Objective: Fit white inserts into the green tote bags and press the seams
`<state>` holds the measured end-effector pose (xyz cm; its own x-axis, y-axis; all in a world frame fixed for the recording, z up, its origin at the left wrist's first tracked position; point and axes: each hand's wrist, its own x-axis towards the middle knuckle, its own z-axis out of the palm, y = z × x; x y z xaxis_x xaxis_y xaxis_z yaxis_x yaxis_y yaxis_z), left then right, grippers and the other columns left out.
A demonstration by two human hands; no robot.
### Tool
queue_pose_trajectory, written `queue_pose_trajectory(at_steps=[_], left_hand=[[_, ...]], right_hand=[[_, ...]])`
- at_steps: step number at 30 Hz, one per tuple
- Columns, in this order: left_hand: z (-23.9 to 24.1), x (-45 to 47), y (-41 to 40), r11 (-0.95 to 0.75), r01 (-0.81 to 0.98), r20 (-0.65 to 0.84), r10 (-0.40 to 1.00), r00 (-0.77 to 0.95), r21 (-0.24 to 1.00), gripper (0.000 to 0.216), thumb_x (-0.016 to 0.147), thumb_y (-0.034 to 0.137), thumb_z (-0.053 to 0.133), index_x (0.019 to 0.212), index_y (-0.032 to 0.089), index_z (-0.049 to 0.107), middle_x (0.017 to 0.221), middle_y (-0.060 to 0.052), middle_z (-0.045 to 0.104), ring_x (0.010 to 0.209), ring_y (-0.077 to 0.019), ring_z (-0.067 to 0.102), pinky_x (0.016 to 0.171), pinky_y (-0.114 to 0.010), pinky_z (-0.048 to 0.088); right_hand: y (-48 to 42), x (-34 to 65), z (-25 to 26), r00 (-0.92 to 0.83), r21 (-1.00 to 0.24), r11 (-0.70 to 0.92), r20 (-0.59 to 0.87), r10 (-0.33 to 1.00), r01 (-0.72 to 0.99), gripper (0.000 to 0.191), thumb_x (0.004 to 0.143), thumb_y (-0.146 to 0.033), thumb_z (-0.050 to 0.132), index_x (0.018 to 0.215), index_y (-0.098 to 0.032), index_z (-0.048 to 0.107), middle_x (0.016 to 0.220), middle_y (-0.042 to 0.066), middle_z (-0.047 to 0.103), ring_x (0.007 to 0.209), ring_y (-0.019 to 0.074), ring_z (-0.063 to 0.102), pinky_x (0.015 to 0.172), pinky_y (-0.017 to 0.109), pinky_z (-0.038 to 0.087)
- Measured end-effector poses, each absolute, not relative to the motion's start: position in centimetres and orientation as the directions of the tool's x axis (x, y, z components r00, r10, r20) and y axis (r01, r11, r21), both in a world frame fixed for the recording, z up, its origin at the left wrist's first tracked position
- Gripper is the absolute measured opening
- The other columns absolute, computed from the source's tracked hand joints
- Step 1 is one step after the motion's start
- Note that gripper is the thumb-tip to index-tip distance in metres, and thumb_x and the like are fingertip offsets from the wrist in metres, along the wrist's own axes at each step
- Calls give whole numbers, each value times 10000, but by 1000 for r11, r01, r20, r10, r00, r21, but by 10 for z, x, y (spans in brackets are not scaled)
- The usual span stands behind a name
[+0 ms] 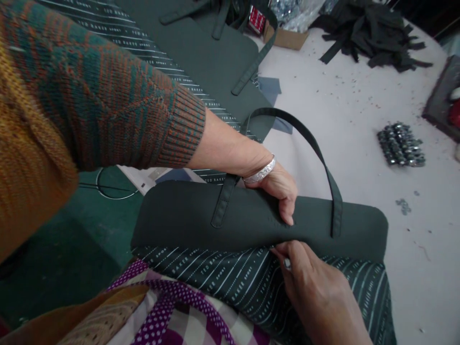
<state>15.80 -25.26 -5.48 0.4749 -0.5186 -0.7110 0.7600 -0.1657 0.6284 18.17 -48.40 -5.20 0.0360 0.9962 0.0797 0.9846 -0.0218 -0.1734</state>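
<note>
At lower centre, a dark tote bag (176, 208) is lying with both ends of its strap (316, 143) looking already attached; faint marks (273, 222) are showing mid-panel, their purpose unclear. The left hand (282, 189) is clasping the upper edge, thumb in front, fingers hidden; the right hand (319, 287) is pinching the printed fabric's (223, 275) edge, so work there is seemingly remaining unfinished.
</note>
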Motion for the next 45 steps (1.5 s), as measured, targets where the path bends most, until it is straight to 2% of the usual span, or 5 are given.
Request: queue_pose_trajectory(at_steps=[12, 21, 27, 34, 45], left_hand=[[-57, 155, -242, -48, 849, -725, -547, 419, 527, 302, 696, 316, 729, 910, 108, 681, 780, -90, 736, 852, -284, 697, 904, -497, 527], [-56, 154, -239, 1, 868, -715, -566, 410, 497, 229, 783, 289, 663, 908, 98, 677, 742, -64, 730, 864, -252, 699, 952, -460, 499], [-57, 154, -239, 14, 876, -699, -596, 395, 483, 225, 831, 285, 609, 887, 83, 689, 717, -64, 726, 841, -238, 702, 953, -456, 498], [-72, 159, -233, -43, 823, -628, -670, 396, 566, 244, 652, 322, 729, 822, 146, 725, 751, -71, 740, 821, -274, 705, 869, -459, 568], [-71, 158, -233, -59, 821, -657, -634, 409, 568, 339, 661, 379, 730, 881, 121, 723, 832, -111, 735, 885, -292, 694, 888, -473, 549]], right_hand=[[-500, 188, -63, 278, -481, -233, 24, 960, 845, 86, 953, -277, 542, 958, -213, 598, 835, 4, 660, 655, 107, 651, 638, 206, 501], [-492, 188, -53, 236, -585, -131, 106, 966, 800, 77, 926, -179, 562, 977, -204, 613, 872, 2, 685, 750, 84, 675, 693, 164, 522], [-490, 186, -43, 251, -662, -170, 27, 968, 730, 53, 918, -191, 569, 892, -226, 599, 792, -25, 650, 678, 76, 641, 636, 165, 498], [-495, 189, -38, 243, -655, -185, -2, 970, 733, 87, 927, -180, 537, 857, -223, 565, 747, -32, 617, 616, 69, 601, 582, 167, 468], [-487, 194, -35, 34, -490, -48, -38, 999, 870, 149, 961, -153, 417, 875, -198, 532, 742, 4, 537, 579, 114, 553, 533, 229, 461]])
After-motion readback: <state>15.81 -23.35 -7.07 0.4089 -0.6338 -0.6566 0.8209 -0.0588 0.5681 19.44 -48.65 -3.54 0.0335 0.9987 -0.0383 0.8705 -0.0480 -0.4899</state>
